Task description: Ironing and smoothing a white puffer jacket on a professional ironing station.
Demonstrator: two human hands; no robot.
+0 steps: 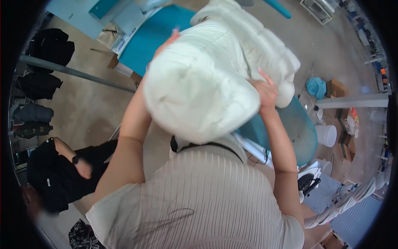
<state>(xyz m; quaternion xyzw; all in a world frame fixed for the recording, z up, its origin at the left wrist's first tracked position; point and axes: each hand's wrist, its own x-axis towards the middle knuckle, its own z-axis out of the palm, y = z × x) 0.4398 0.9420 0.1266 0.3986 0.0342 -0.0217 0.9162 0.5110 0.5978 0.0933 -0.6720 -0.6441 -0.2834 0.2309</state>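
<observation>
Holding a white puffy garment (199, 87) up between both arms, the person has the right hand (265, 92) closed on its edge, fingers bunched into the cloth. The left hand (166, 42) lies along the opposite side, partly hidden behind the bulk, so whether it grips or merely supports I cannot tell.

The likeliest trouble is a slip: if the left hand only props its side, the rounded mass between the hands could sag toward the waist. The quilted part beyond the right hand could also drag the rest over, its weight being off to one side. Pale cloth may pick up marks from the teal bench (299, 135), whose end just beyond the right hand looks smudged.

Between the hands the fabric is smooth, swollen and softly creased, like a stuffed pillow; farther out it is stitched into fat, parallel rolls with a faint sheen. The bench cover looks matt and padded, its end rounded.
</observation>
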